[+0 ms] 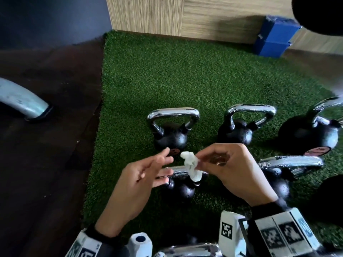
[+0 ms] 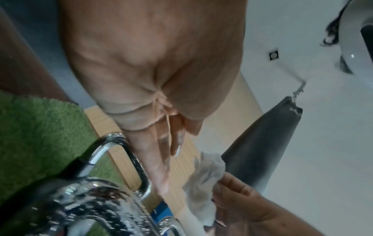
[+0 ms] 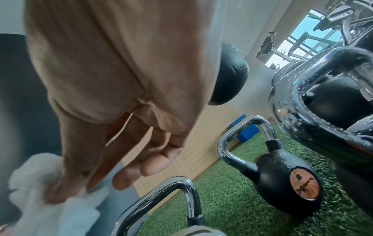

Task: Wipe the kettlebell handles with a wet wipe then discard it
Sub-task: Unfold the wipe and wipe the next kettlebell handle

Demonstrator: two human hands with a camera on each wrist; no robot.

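Observation:
Several black kettlebells with chrome handles stand on green turf (image 1: 167, 75). My right hand (image 1: 228, 164) pinches a crumpled white wet wipe (image 1: 191, 166) between thumb and fingertips, above the chrome handle (image 1: 178, 171) of the near-left kettlebell (image 1: 183, 190). My left hand (image 1: 146, 175) hovers just left of the wipe, fingers relaxed and spread, holding nothing. In the left wrist view the wipe (image 2: 203, 180) hangs beside my straight left fingers (image 2: 159, 167). In the right wrist view the wipe (image 3: 46, 191) is bunched under my right thumb. Behind stand a kettlebell (image 1: 170, 134) and another (image 1: 239, 130).
Dark floor (image 1: 46, 145) lies left of the turf, with a grey metal tube foot (image 1: 22, 99) on it. A wood-panel wall (image 1: 185, 13) and blue box (image 1: 274, 36) stand at the back. More kettlebells sit at right (image 1: 311, 134) and near right (image 1: 284, 175).

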